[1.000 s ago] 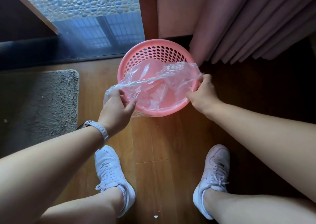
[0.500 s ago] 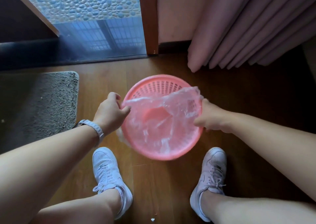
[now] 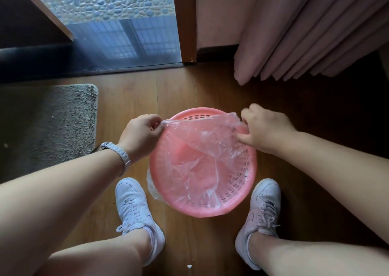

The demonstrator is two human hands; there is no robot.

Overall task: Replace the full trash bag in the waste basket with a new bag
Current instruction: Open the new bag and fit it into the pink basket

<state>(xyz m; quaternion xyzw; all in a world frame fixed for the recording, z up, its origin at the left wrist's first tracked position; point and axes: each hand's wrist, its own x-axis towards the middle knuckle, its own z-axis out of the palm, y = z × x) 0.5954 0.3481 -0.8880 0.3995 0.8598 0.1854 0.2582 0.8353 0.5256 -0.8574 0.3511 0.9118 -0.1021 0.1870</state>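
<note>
A round pink perforated waste basket (image 3: 242, 202) stands on the wooden floor between my two white shoes. A clear thin plastic bag (image 3: 202, 149) lies inside it, its near-left edge folded over the rim. My left hand (image 3: 141, 134) pinches the bag's far edge at the basket's left rim. My right hand (image 3: 263, 130) grips the same edge at the far right rim. The edge is stretched taut between both hands across the far part of the opening. No full trash bag is in view.
A grey shaggy mat (image 3: 48, 128) lies on the floor to the left. A pink curtain (image 3: 305, 33) hangs at the back right. A glass door with a wooden frame post (image 3: 186, 23) stands behind the basket. A small white scrap (image 3: 189, 266) lies near my feet.
The basket now sits lower in view, closer to my feet. Both hands have shifted from the basket's sides to its far rim, pulling the bag's edge taut there.
</note>
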